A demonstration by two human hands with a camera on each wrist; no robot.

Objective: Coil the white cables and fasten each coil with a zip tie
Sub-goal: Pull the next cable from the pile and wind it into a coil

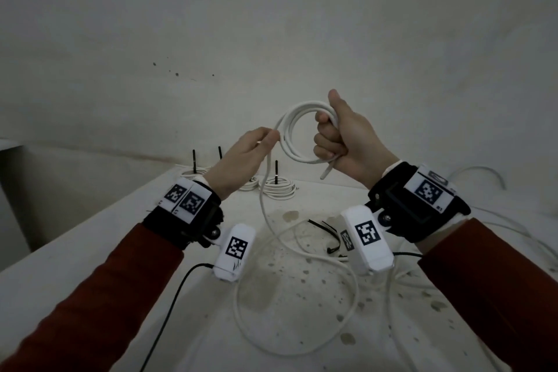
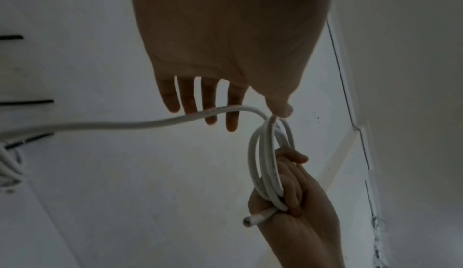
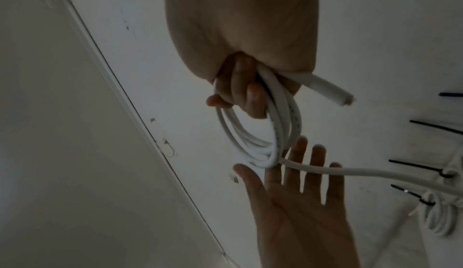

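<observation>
Above a stained white table (image 1: pixel 302 296), the right hand (image 1: pixel 347 142) grips the half-wound cable coil (image 1: pixel 297 136) while the left hand (image 1: pixel 241 157), fingers straight, guides the loose run across them, so coiling looks underway and another loop seems next.

I note a white cable (image 1: pixel 305 118), black zip ties (image 1: pixel 327 231), rust-red sleeves (image 1: pixel 99 305), and a stain-speckled white counter (image 1: pixel 302 296).

Loose cable (image 1: pixel 302 305) cut off btm edge.
</observation>
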